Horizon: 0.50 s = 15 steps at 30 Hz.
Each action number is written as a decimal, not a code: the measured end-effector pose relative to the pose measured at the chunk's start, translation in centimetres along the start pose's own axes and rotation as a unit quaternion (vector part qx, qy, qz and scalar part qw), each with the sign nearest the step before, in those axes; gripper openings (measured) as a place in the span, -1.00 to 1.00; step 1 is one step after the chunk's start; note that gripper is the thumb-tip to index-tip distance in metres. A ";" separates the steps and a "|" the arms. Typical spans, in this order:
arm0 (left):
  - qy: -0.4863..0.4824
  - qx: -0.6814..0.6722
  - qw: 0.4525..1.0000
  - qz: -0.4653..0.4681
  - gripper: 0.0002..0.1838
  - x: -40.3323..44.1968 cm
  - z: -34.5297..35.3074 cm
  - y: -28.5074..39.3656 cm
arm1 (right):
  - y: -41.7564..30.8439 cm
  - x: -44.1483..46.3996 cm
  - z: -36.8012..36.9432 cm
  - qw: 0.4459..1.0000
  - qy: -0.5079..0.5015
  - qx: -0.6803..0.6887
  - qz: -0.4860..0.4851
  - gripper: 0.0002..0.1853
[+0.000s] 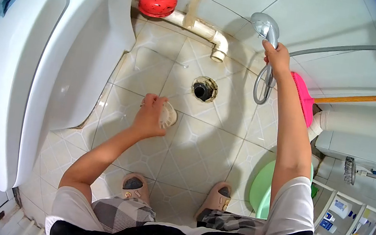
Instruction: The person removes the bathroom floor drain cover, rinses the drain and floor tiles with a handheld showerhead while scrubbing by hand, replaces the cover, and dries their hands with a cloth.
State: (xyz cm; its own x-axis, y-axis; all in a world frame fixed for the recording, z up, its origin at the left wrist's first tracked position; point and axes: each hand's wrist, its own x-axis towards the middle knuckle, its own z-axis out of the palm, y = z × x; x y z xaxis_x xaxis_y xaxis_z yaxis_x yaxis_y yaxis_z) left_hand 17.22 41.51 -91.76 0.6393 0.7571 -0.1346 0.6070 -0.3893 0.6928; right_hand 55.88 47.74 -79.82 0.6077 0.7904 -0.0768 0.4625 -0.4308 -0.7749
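My left hand (150, 116) is closed around the near side of a round, cream-coloured drain cover (168, 115) with slots, low over the tiled floor. Whether the cover touches the tiles I cannot tell. Up at the right, my right hand (277, 58) grips the handle of a chrome shower head (264, 25). Its grey hose (341, 50) runs off to the right wall, and a loop of it hangs below my hand. Between my hands lies an uncovered floor drain (204, 90), with a dark pipe inside a rough-edged round hole.
A white toilet (81, 54) stands at the left. Along the far wall are a red plunger (158, 2) and a white pipe (204, 32). To the right are a pink broom (302, 99), a green basin (262, 185) and a shelf (327, 204) with bottles.
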 end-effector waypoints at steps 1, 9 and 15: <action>0.001 -0.002 1.000 -0.001 -0.10 0.1 -0.1 -0.4 | -0.6 -0.1 0.1 1.000 -0.002 -0.002 -0.001 -0.67; -0.027 -0.068 0.995 -0.064 -0.05 0.4 0.1 -1.9 | -5.8 -2.0 3.7 0.996 -0.012 0.048 -0.079 -0.62; -0.025 -0.027 0.997 -0.067 -0.03 0.4 0.5 -2.6 | -6.6 -4.8 10.1 0.990 -0.063 0.054 -0.118 -0.61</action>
State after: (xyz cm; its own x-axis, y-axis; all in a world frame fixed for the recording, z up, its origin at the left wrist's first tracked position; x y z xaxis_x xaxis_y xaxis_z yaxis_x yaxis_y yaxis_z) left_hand 16.15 42.60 -93.97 0.5772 0.7733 -0.2623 0.6627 -0.2560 0.7038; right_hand 43.37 51.15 -80.65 0.4022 0.9146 0.0413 0.5052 -0.1841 -0.8432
